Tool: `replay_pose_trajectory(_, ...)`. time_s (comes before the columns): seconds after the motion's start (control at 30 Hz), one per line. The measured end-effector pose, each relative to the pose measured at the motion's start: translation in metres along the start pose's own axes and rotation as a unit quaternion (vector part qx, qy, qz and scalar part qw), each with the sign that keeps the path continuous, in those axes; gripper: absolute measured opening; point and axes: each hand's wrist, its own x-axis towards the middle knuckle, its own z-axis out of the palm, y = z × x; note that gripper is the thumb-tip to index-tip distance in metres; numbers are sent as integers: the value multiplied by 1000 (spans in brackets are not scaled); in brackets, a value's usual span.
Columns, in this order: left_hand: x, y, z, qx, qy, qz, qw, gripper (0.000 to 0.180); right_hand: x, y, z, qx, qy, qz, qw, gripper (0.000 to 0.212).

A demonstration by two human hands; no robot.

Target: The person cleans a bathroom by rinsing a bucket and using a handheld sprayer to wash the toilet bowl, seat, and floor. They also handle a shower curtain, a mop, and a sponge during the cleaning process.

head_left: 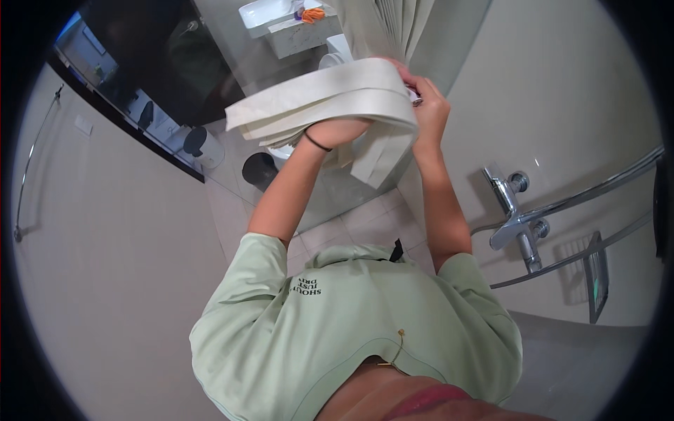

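Observation:
A long cream pleated curtain [330, 85] lies folded over in front of me, its layered strips stretching left and one end hanging down at the right. My left hand [342, 130], with a black band at the wrist, reaches inside the fold. The cloth covers its fingers, so their grip cannot be told. At the curtain's right bend, my right hand [430, 112] has its fingers curled closed against the cloth. By those fingers shows a small white and dark piece, too small to make out.
Chrome shower mixer [516, 224] and wire rack [597, 277] are on the right wall. Beyond the curtain are a white basin [263, 15] with an orange item [309, 15], and hanging pleats [401, 24]. A dark bin [259, 170] and a white bin [205, 146] stand left.

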Motion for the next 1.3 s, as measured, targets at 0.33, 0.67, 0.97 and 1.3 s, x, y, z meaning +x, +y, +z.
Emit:
replay_pose_trajectory(0.33,28,-28,-14,77,91,29,992,24,16,19,-16,199,-142,100,964,17)
replay_pose_trajectory(0.67,40,-28,-13,523,221,104,816,29,14,29,-25,431,-212,178,859,15)
replay_pose_trajectory(0.97,32,-85,-45,477,143,110,860,28,16,-12,-1,122,-80,95,985,28)
replay_pose_trajectory(1.3,27,-50,-52,366,39,-23,929,37,24,6,3,42,-24,17,999,26)
